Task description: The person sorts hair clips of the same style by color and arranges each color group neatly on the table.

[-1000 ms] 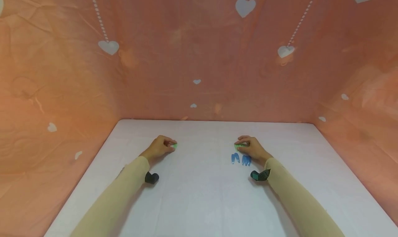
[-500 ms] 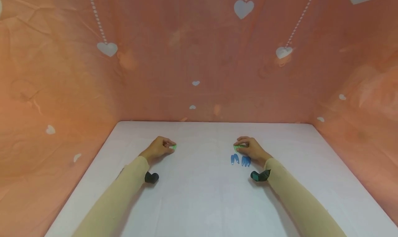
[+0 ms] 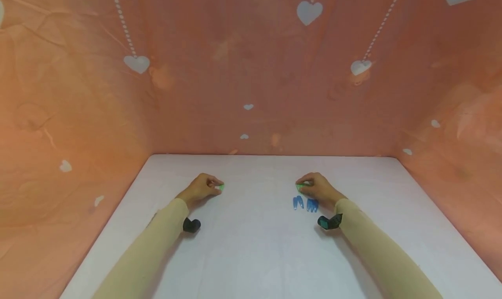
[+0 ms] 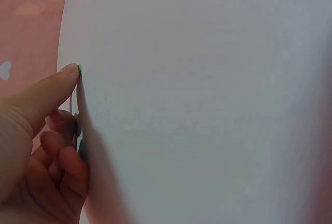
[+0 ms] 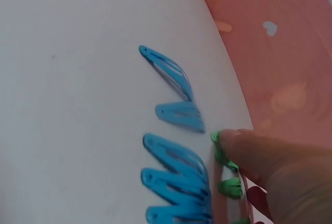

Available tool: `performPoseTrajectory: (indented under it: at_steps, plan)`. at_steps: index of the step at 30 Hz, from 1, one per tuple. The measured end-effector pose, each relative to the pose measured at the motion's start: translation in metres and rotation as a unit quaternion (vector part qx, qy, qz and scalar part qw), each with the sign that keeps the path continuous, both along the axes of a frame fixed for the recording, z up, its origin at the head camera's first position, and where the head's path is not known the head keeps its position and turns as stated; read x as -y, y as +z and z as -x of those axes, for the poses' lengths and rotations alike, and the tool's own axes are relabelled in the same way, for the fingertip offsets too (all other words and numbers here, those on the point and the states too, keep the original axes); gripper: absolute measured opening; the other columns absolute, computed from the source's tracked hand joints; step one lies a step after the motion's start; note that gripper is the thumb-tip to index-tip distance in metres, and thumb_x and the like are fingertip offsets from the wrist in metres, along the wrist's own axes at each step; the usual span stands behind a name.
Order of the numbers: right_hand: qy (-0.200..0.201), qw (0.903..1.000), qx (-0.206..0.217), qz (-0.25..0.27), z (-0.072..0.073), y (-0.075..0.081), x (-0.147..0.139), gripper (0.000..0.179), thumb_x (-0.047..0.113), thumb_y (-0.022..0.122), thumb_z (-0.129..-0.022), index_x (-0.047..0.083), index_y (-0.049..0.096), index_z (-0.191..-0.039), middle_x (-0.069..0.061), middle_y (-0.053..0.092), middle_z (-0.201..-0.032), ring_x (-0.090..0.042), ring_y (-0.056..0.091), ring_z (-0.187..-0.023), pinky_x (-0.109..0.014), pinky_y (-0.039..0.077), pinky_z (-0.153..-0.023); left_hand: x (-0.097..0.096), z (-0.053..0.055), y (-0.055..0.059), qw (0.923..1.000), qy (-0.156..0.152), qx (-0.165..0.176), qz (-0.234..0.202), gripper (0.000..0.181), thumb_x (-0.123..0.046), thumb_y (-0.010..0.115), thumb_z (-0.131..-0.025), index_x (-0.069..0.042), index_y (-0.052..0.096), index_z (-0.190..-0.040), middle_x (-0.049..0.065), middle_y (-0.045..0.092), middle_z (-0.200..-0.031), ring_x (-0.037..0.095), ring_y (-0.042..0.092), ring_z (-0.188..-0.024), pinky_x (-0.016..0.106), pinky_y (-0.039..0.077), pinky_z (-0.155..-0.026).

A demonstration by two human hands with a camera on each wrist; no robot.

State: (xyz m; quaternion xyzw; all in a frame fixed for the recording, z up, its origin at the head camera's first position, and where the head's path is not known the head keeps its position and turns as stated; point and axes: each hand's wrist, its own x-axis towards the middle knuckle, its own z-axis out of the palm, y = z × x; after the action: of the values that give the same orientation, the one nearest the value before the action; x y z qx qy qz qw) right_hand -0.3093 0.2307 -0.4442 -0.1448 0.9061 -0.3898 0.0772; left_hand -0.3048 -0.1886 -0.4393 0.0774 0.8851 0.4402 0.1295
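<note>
On the left side of the white table, my left hand point(image 3: 201, 189) pinches a small green hair clip point(image 3: 221, 187) between thumb and forefinger. Only the clip's green tip point(image 4: 80, 69) shows at the thumb in the left wrist view. Across the table my right hand point(image 3: 321, 190) has thumb and forefinger on a green hair clip point(image 5: 220, 149), pinching it at the surface. Another green clip point(image 5: 230, 187) lies beside it, partly hidden by the fingers. Nearer to me than the right hand are several blue snap hair clips point(image 5: 177, 115), some spread apart and some bunched in a row.
The white tabletop point(image 3: 251, 246) reaches back to an orange cloth wall point(image 3: 251, 72) printed with pale hearts. More orange cloth hangs on both sides. A dark wrist device point(image 3: 191, 225) juts from the left sleeve, and another dark device point(image 3: 329, 222) from the right.
Both hands hold nearly the same places and grips. The right fingers shift slightly at the green clip. The head view has tilted a little, so the table appears slightly lower.
</note>
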Motion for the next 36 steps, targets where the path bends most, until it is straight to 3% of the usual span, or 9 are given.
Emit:
performPoseTrajectory:
  at_steps: [9,17,23,27,33,36]
  plan:
    - [-0.021,0.9961,-0.019,-0.084,0.001,0.007,0.009,0.023,0.018,0.074,-0.091,0.01,0.076,-0.112,-0.017,0.066,-0.129,-0.042,0.057,-0.126,-0.06,0.043,-0.108,0.002,0.004,-0.003,0.9986,-0.013,0.035,-0.037,0.038,-0.005,0.074,-0.089,0.004,0.067,-0.126,-0.007,0.042,-0.062,0.006,0.042,-0.053,0.019,0.038,-0.053]
    - [-0.034,0.9917,-0.032,-0.12,-0.001,0.011,0.017,0.028,0.021,0.078,-0.088,0.01,0.076,-0.114,-0.011,0.073,-0.116,-0.028,0.062,-0.106,-0.055,0.041,-0.104,0.005,0.004,-0.004,0.9966,-0.01,0.058,-0.057,0.043,-0.004,0.074,-0.089,0.004,0.065,-0.13,-0.006,0.044,-0.059,0.007,0.047,-0.048,0.019,0.04,-0.049]
    - [-0.015,0.9918,-0.054,-0.115,-0.002,0.01,0.021,0.028,0.015,0.077,-0.086,0.006,0.075,-0.113,-0.008,0.074,-0.098,-0.024,0.064,-0.092,-0.058,0.032,-0.099,0.004,0.003,-0.006,0.9953,0.002,0.067,-0.07,0.043,-0.003,0.075,-0.088,0.004,0.064,-0.129,-0.006,0.046,-0.058,0.006,0.047,-0.047,0.019,0.039,-0.048]
    - [-0.017,0.9931,-0.037,-0.11,-0.003,0.011,0.023,0.029,0.013,0.075,-0.087,0.006,0.075,-0.115,-0.008,0.073,-0.098,-0.026,0.064,-0.095,-0.06,0.033,-0.101,0.004,0.002,-0.007,0.9958,-0.001,0.064,-0.065,0.043,-0.003,0.075,-0.089,0.005,0.064,-0.13,-0.006,0.046,-0.059,0.005,0.046,-0.047,0.019,0.04,-0.049]
    - [-0.017,0.9939,-0.05,-0.097,-0.002,0.011,0.026,0.029,0.011,0.071,-0.087,0.006,0.074,-0.115,-0.01,0.074,-0.098,-0.025,0.064,-0.09,-0.063,0.034,-0.102,0.004,0.004,-0.006,0.9966,0.001,0.056,-0.061,0.043,-0.004,0.075,-0.088,0.005,0.065,-0.129,-0.005,0.048,-0.058,0.005,0.047,-0.047,0.019,0.04,-0.048]
    - [-0.025,0.996,-0.051,-0.07,-0.002,0.01,0.029,0.03,0.009,0.069,-0.088,0.005,0.073,-0.117,-0.009,0.074,-0.094,-0.02,0.062,-0.081,-0.049,0.045,-0.091,0.004,0.005,-0.006,0.9963,0.0,0.059,-0.062,0.043,-0.004,0.075,-0.088,0.005,0.064,-0.129,-0.005,0.048,-0.059,0.005,0.046,-0.047,0.019,0.041,-0.048]
